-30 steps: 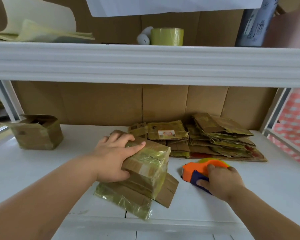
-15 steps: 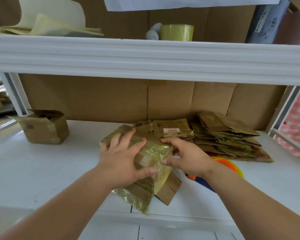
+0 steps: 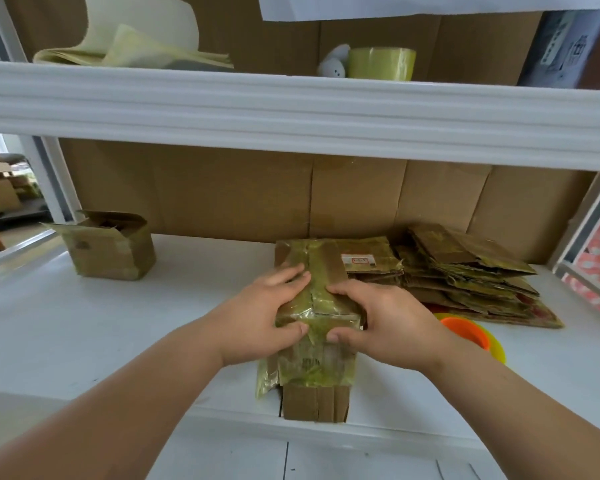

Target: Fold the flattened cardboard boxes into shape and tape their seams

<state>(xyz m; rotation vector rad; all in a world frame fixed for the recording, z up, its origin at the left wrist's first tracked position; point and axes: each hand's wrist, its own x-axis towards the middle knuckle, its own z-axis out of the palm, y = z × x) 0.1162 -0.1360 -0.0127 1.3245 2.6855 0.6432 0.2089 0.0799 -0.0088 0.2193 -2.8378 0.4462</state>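
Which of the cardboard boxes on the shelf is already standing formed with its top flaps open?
The small box at the far left, standing alone. The box in both hands is gripped between them, and the flattened boxes lie stacked at right.

Left hand [image 3: 260, 318] and right hand [image 3: 385, 320] face inward, fingers curled, thumbs nearest.

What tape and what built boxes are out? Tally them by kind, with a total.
Folded-up boxes: 2, the box in both hands and the open box at far left
Tape rolls: 1, the roll on the upper shelf
Tape dispensers: 1, the orange dispenser beside the right hand
Total: 4
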